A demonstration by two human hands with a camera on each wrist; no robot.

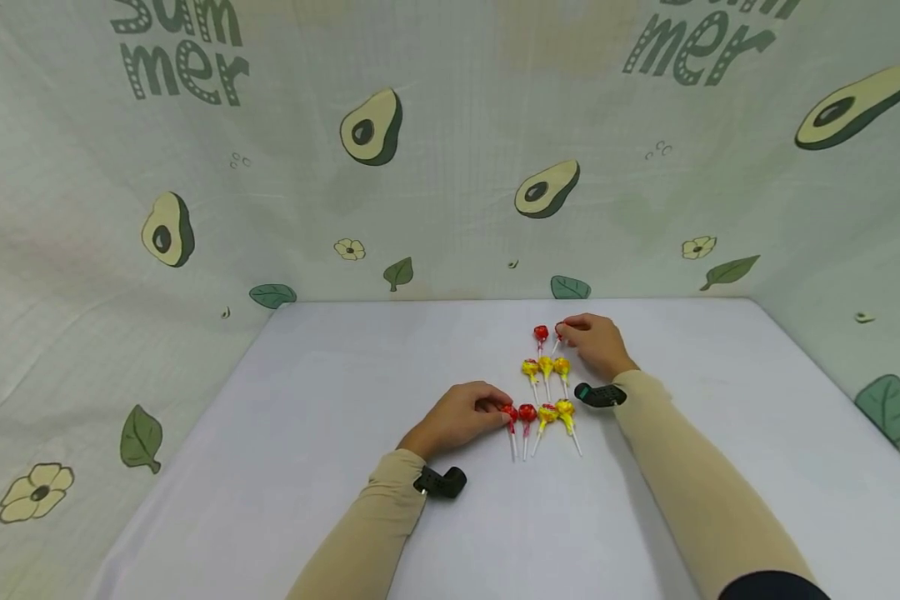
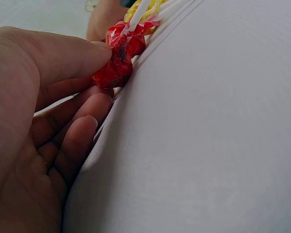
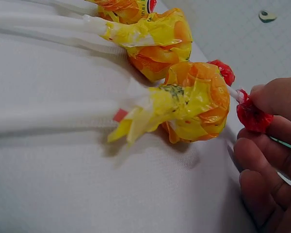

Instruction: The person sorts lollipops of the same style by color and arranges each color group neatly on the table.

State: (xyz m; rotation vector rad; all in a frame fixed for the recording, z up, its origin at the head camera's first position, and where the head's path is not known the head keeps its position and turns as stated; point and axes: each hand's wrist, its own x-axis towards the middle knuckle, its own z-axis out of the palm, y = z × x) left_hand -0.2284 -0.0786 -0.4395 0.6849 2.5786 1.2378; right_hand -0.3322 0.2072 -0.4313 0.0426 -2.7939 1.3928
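My left hand [image 1: 465, 414] pinches the wrapped head of a red lollipop [image 2: 117, 73] at the left end of the front row. Beside that one lie another red lollipop [image 1: 527, 413] and two yellow lollipops, sticks toward me. At the far end of the group, my right hand [image 1: 596, 340] holds a red lollipop [image 3: 254, 116] between thumb and fingers. Just left of it is a second red lollipop [image 1: 542, 333]. Between these rows sits a middle row of three yellow lollipops [image 1: 546, 367]; their orange-yellow wrappers fill much of the right wrist view.
All the lollipops lie on a white-covered table [image 1: 307, 375]. Behind it hangs a pale cloth [image 1: 450, 208] printed with avocados, leaves and flowers. Dark wrist cameras sit at the left wrist [image 1: 441, 482] and right wrist [image 1: 600, 396].
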